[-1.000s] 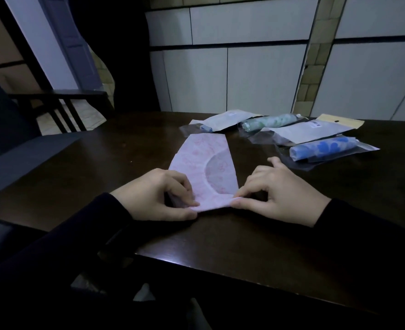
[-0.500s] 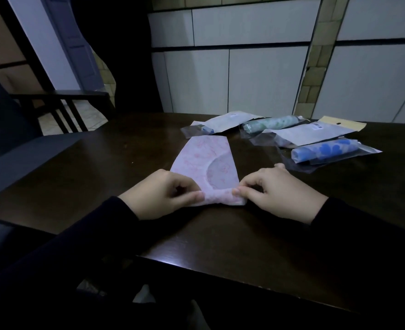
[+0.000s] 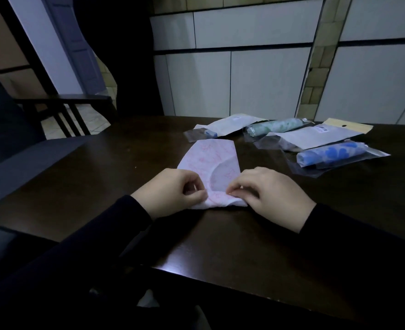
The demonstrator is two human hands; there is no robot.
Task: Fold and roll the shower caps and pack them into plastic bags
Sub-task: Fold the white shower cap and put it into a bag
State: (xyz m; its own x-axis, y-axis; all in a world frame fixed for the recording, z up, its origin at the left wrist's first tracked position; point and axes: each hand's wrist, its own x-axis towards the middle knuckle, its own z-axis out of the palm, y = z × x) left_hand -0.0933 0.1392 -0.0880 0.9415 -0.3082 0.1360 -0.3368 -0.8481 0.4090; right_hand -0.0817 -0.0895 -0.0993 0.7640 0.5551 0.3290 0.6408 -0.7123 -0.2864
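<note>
A pink patterned shower cap (image 3: 211, 158), folded into a long flat strip, lies on the dark wooden table (image 3: 220, 246) and points away from me. Its near end is curled into a small roll. My left hand (image 3: 173, 191) pinches the left side of that roll, and my right hand (image 3: 268, 194) pinches the right side. Behind, a blue rolled cap in a clear plastic bag (image 3: 332, 154) and a green rolled cap in a bag (image 3: 277, 126) rest on the table.
More flat plastic bags (image 3: 311, 136) and another bagged blue item (image 3: 223, 128) lie at the table's far side, near a tiled wall. A dark chair (image 3: 18, 139) stands at the left. The table's near edge runs just below my forearms.
The near end of the pink cap has been rolled over away from me, so the flat strip is shorter. Both hands have moved forward with the roll and closer together.
</note>
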